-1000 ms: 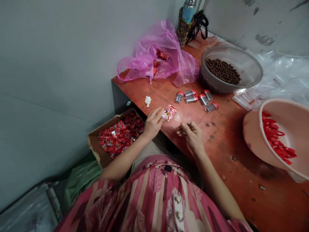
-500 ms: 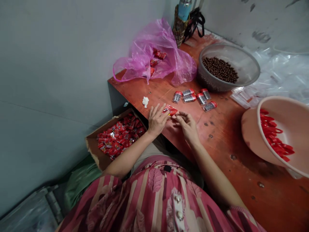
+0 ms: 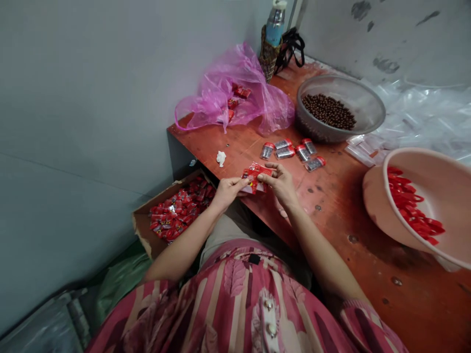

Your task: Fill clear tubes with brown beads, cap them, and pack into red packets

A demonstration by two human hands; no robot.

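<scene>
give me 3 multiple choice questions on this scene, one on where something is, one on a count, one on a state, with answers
1. Where is the cardboard box of red packets?
A) inside the pink basin
B) beside the bottle
C) below the table, at the person's left

2. How many jars with red lids lie together on the table?
A) four
B) six
C) nine

3. What state is the red foil packet in?
A) held between the left hand and right hand
B) lying in the box
C) resting untouched on the table

1: C, the box sits low, beneath the table's edge.
2: B, six jars are visible.
3: A, fingers of both hands grip it above the table.
</scene>
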